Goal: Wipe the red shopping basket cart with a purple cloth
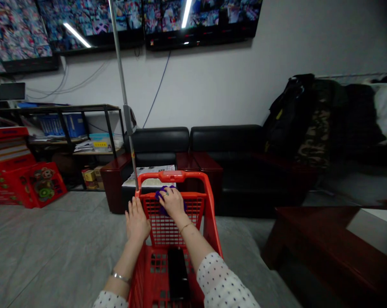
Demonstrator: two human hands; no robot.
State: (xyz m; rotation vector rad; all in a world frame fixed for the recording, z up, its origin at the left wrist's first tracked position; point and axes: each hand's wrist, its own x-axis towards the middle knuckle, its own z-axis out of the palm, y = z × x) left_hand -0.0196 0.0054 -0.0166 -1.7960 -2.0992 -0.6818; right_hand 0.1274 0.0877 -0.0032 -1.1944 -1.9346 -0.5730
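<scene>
A small red plastic shopping cart point(209, 214) stands right in front of me, its handle at the far end. My right hand point(172, 202) presses a purple cloth point(161, 193) against the inside of the cart's far mesh wall, fingers closed over the cloth. My left hand point(136, 222) lies flat on the cart's left rim, fingers stretched out, holding nothing. A black flat object point(178, 273) lies on the cart's floor between my forearms. A metal pole point(124, 98) rises from the cart's far left corner.
A black sofa point(228, 145) with dark red armrests stands behind the cart against the wall. A dark wooden table point(324, 248) is at the right. Red boxes point(23, 175) and a metal shelf point(68, 128) are at the left. Screens point(199, 17) hang on the wall.
</scene>
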